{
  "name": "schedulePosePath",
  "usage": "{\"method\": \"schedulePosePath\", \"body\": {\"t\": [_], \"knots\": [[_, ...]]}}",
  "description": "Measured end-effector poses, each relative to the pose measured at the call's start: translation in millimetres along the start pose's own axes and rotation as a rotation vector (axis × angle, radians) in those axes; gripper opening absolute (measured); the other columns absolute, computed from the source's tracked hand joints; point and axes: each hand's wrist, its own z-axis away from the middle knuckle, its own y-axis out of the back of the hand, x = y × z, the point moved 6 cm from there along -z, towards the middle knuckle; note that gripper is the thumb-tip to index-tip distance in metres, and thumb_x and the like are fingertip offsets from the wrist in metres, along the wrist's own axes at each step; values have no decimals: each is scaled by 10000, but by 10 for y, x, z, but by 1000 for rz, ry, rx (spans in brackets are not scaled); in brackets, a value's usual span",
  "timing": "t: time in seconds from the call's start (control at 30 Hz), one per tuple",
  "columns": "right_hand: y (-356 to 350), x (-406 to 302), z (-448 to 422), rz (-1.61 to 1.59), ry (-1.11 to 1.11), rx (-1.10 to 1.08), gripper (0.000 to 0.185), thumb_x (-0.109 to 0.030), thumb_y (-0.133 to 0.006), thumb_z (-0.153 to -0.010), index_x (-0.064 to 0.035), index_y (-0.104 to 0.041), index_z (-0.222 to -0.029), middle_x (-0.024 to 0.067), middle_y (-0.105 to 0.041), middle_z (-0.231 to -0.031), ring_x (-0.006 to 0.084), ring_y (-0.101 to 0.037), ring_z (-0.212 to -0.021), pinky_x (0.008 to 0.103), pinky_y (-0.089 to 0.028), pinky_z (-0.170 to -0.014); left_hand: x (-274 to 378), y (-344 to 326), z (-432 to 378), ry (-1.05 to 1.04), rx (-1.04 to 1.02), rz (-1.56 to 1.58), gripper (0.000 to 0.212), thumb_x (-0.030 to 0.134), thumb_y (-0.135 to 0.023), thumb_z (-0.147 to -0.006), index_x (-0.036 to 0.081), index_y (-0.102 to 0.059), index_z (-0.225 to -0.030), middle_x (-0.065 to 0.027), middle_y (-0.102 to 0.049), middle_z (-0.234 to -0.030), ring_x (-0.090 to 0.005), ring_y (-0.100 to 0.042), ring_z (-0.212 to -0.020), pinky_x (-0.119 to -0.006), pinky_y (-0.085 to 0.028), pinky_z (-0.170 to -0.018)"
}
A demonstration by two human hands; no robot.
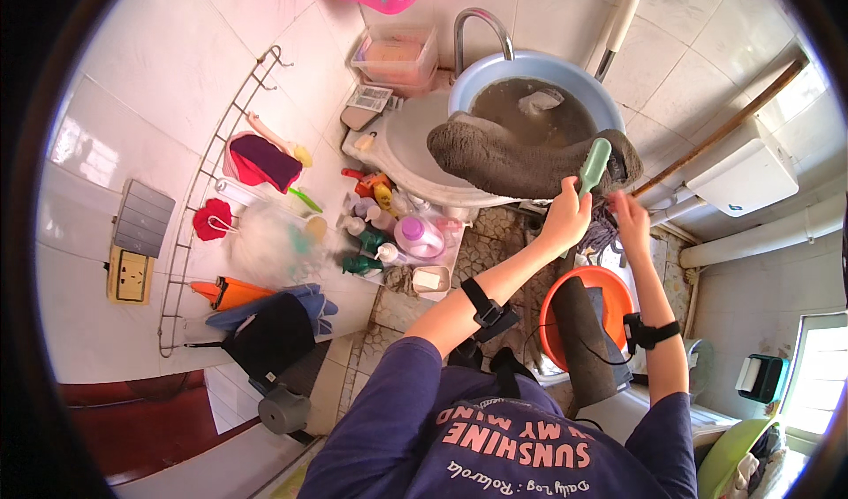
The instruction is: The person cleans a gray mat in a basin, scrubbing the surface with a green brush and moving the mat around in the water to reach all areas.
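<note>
A green-handled brush (595,161) is held upright in my left hand (567,215). Close by on its right, my right hand (628,219) has its fingers bent near the end of a dark wet boot or thick cloth item; whether they pinch anything is too small to tell. That brown-grey fuzzy item (510,161) lies across the front rim of a light blue basin (469,78). Murky water (570,111) fills the basin, with a pale wet piece (542,101) in it. Dark mop-like strands (599,226) hang between my hands.
A chrome faucet (483,14) arches over the basin, which stands on a white sink (417,135). Bottles, including a purple-capped jug (419,236), crowd a stand at left. An orange bucket (623,293) holding a dark roll stands below my hands. A wooden pole (722,127) leans at right.
</note>
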Motion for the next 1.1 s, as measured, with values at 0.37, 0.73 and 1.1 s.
{"method": "schedulePosePath", "body": {"t": [0.37,0.73,1.1], "knots": [[-544,-252,726,-764,-568,-360,244,-247,-477,-954,-59,-570,-1080,22,-597,-891,114,-581,-809,274,-472,-704,-27,48,541,-96,-62,12,213,136,-509,-892,-12,-426,-1021,-222,-604,-889,-378,-598,-858,-434,-453,-728],[-145,194,455,-522,-418,100,177,-216,-455,-960,-43,-474,-925,54,-549,-754,183,-609,-634,311,-508,-576,-70,495,649,-329,-163,-218,218,176,-649,-796,-10,-632,-910,-96,-621,-730,-183,-584,-616,-306,-458,-580],[-474,-441,876,349,213,-43,364,-189,-492,-917,-43,-507,-1251,256,-605,-713,384,-622,-635,477,-479,-554,-171,1023,498,-258,130,-467,386,117,-657,-755,78,-551,-1124,-87,-585,-697,-255,-592,-662,-368,-463,-594]]}}
